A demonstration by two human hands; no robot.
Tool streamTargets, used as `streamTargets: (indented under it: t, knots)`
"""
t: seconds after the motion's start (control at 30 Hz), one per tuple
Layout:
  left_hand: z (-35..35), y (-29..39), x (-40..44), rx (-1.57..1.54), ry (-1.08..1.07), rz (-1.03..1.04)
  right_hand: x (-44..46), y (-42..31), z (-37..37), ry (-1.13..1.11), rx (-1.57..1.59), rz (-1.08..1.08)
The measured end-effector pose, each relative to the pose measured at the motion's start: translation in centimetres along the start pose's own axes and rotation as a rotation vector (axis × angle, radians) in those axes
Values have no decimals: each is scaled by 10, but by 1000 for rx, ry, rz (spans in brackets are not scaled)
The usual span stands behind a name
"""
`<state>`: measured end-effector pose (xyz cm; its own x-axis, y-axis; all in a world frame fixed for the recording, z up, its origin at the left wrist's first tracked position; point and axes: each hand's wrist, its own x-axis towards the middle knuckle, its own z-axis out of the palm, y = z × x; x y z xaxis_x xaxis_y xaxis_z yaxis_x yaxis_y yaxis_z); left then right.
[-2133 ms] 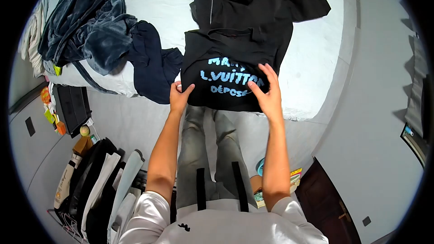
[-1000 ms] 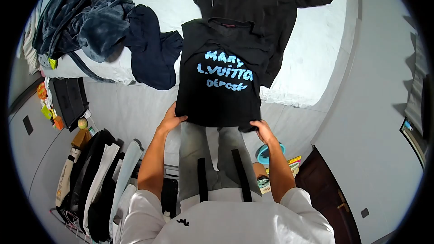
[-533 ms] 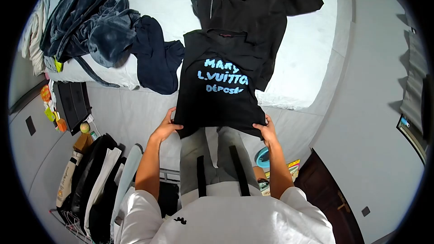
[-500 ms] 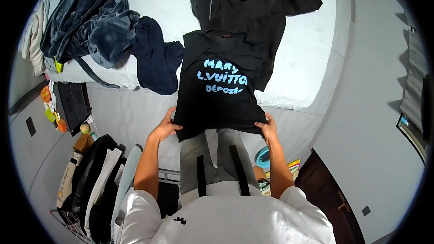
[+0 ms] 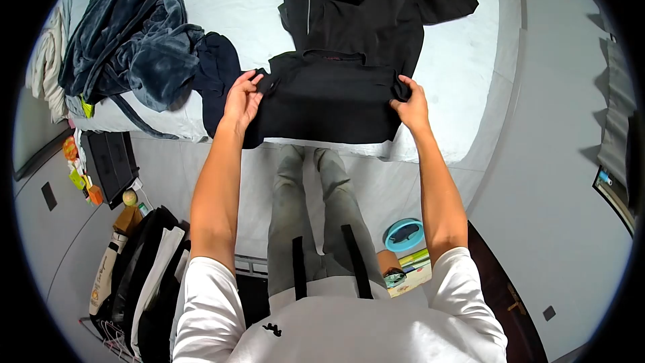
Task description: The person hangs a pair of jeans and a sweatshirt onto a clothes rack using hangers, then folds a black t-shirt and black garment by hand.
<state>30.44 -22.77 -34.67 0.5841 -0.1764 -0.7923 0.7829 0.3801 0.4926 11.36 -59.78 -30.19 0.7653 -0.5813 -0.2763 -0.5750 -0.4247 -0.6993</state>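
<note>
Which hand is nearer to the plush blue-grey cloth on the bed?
Left. The left hand is to the right of the plush cloth, by the navy garment; the right hand is farther right, on the far side of the black shirt.

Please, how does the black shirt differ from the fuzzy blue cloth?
The black shirt looks smooth; the fuzzy blue cloth is plush. The shirt is folded flat; the cloth lies in a loose heap. The left hand and right hand are at the shirt's sides; neither touches the cloth. Both reach the near edge of the bed.
</note>
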Motion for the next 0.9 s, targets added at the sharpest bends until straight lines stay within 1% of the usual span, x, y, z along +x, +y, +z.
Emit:
streamTargets:
  t: [0.03,0.07,0.13,0.17,0.23,0.27,0.3,0.37,0.4,0.43,0.47,0.5,0.57,0.6,0.63,0.67,0.7,0.73,0.83,0.9]
  knots:
    - [19,0,-10,-88,-18,30,-1,-6,4,92,-293,-177]
    - [17,-6,-6,139,-9,128,-2,-11,2,126,-280,-134]
    - [14,-17,0,593,7,326,0,-18,-4,205,-113,-87]
    - [10,-16,4,590,-2,294,2,-23,-7,243,-28,-64]
    - [6,-6,6,585,-22,233,4,-27,-8,277,199,56]
    - [5,-3,7,469,32,237,5,-30,-10,244,285,149]
    - [5,1,9,433,40,210,7,-34,-13,209,367,242]
    - [23,5,-10,318,79,255,14,-34,-4,325,170,116]
    - [24,-3,-17,365,162,291,15,-35,2,383,74,53]
    - [20,-10,-23,411,246,331,16,-42,6,399,-50,-52]
    - [3,-28,-21,382,332,355,19,-49,13,375,-113,-198]
    - [1,-42,-33,381,424,368,20,-58,21,351,-175,-343]
    - [-31,-90,-35,455,585,311,21,-91,40,25,-106,-370]
    - [-48,-130,-29,389,640,360,24,-96,57,-59,-175,-435]
    - [-27,-140,-49,237,562,186,29,-100,74,-142,-244,-500]
    - [-39,-157,-54,116,385,-148,32,-102,90,-159,-321,-509]
    - [-21,-163,-61,-39,369,-272,36,-102,104,-177,-399,-517]
    - [3,-171,-67,-197,348,-396,43,-100,112,-273,-433,-425]
    - [23,-201,-59,-431,355,-493,50,-112,117,-419,-587,-211]
    - [15,-213,-50,-353,398,-513,49,-126,112,-500,-604,-66]
